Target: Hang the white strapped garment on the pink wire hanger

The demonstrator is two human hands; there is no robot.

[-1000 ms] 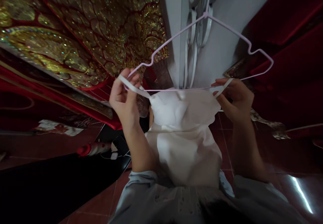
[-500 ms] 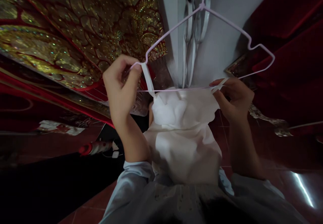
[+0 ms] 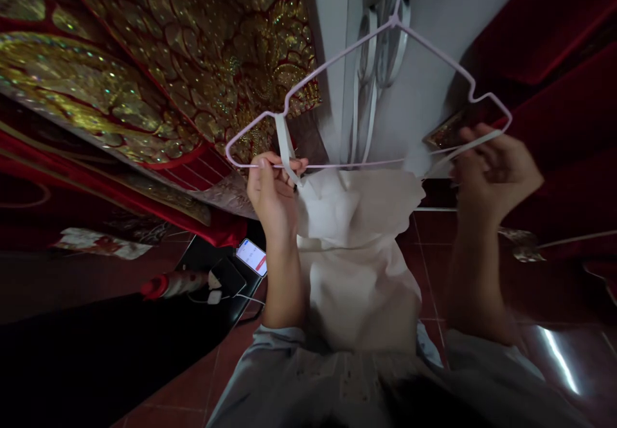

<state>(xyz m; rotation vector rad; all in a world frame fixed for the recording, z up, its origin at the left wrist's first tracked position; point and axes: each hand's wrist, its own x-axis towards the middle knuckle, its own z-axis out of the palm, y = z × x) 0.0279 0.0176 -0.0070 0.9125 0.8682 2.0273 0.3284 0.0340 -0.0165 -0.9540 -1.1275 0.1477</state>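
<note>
A pale pink hanger (image 3: 337, 60) hangs in front of me, and a white garment (image 3: 361, 261) hangs below it. One white strap (image 3: 285, 139) loops over the hanger's left notch. My left hand (image 3: 276, 196) is closed round the hanger's bottom bar at its left end, its fingertips behind the strap. My right hand (image 3: 499, 174) holds the other strap (image 3: 475, 143), stretched out to the right near the hanger's right end. That strap crosses in front of the bottom bar.
Red clothing with gold sequins (image 3: 231, 49) hangs at the left, dark red cloth (image 3: 569, 107) at the right. Behind the hanger stands a grey panel (image 3: 434, 49). A lit phone (image 3: 252, 258) and a red-capped bottle (image 3: 173, 283) lie on a black surface at the lower left.
My left hand has moved down and right from the hanger's left shoulder to the bottom bar. My right hand has pulled its strap outward to the right. The lit phone has come into view.
</note>
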